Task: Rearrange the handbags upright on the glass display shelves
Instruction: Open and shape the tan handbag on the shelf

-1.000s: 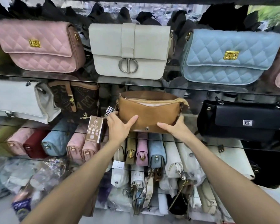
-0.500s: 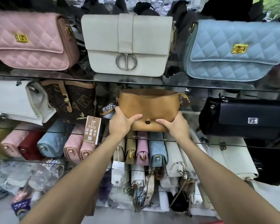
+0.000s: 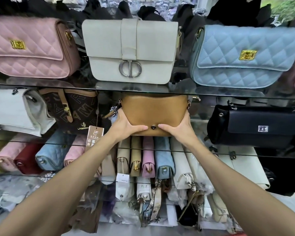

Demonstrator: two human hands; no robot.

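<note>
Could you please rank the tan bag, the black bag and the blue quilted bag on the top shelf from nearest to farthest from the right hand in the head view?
1. tan bag, gripped by the right hand.
2. black bag, rightward, same shelf.
3. blue quilted bag, upper right.

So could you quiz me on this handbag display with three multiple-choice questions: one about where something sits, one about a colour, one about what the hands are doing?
1. Where is the tan handbag?
A. top shelf
B. second shelf, between the brown monogram bag and the black bag
C. on the floor

2. What colour is the quilted bag at the top right?
A. light blue
B. red
C. green

3. What are the left hand and right hand doing?
A. hanging idle
B. both gripping the tan handbag
C. only one touches it

Answers: 1 B, it sits under the top glass shelf; 2 A, pale blue quilting with a gold clasp; 3 B, each hand clasps one lower corner.
</note>
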